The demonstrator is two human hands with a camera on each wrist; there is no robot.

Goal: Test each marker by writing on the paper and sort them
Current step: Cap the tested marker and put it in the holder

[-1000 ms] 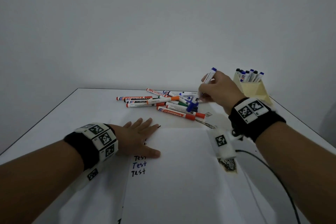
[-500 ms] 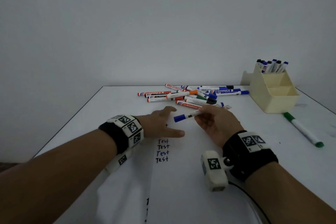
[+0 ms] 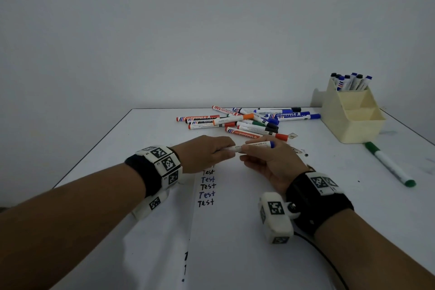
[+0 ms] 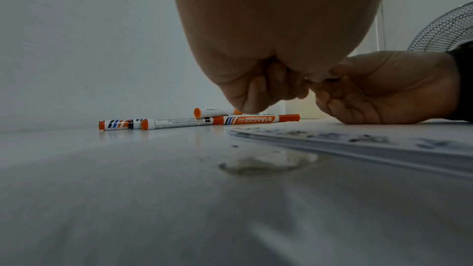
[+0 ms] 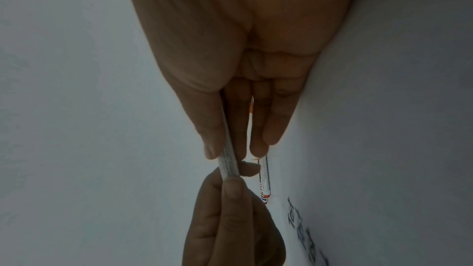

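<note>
A white marker point(image 3: 255, 145) with a blue end point(image 3: 272, 144) lies level between both hands just above the paper point(image 3: 235, 214). My left hand point(image 3: 226, 151) curls round its left end, which is hidden inside the fingers. My right hand point(image 3: 246, 151) pinches the barrel. In the right wrist view the barrel point(image 5: 228, 158) runs from my right hand's fingers point(image 5: 212, 128) into the left hand point(image 5: 231, 199). The left wrist view has both hands meeting, left hand point(image 4: 268, 88) curled. The word "Test" point(image 3: 207, 186) is written several times on the paper.
A pile of loose markers point(image 3: 247, 122) lies behind the hands. A cream organiser point(image 3: 353, 125) at the back right holds several markers point(image 3: 350, 81) in its rear slot. A green marker point(image 3: 388, 163) lies alone on the table at the right.
My right hand brought the blue marker from the pile back over the paper. My left hand lifted off the paper and took hold of the marker's left end.
</note>
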